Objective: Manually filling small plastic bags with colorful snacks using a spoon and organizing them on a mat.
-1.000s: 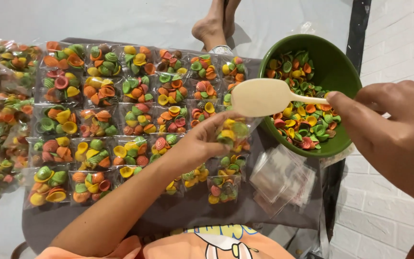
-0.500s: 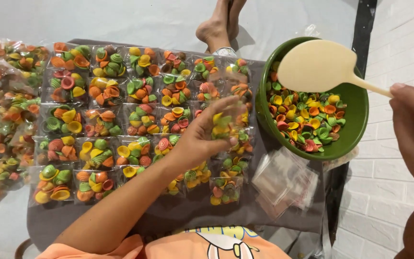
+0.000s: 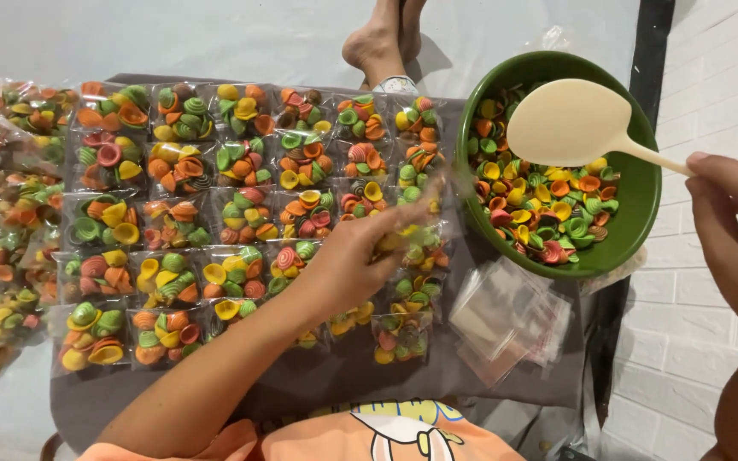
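Observation:
My left hand (image 3: 360, 256) grips a small clear bag of shell-shaped snacks (image 3: 416, 226), blurred, just left of the green bowl (image 3: 642, 183). The bowl holds a heap of orange, green, yellow and pink snacks (image 3: 548, 213). My right hand (image 3: 732, 230) pinches the handle of a cream flat spoon (image 3: 570, 124), whose wide blade hovers over the bowl's far side.
Rows of filled clear bags (image 3: 215, 205) cover a grey mat (image 3: 343, 376). More filled bags (image 3: 2, 213) lie at the left. A stack of empty clear bags (image 3: 510, 320) sits below the bowl. A bare foot (image 3: 377, 43) rests beyond the mat. A white brick wall (image 3: 711, 68) is at the right.
The spoon lifted from above the held bag and swung right, over the bowl. My left hand with the bag dropped slightly toward the mat.

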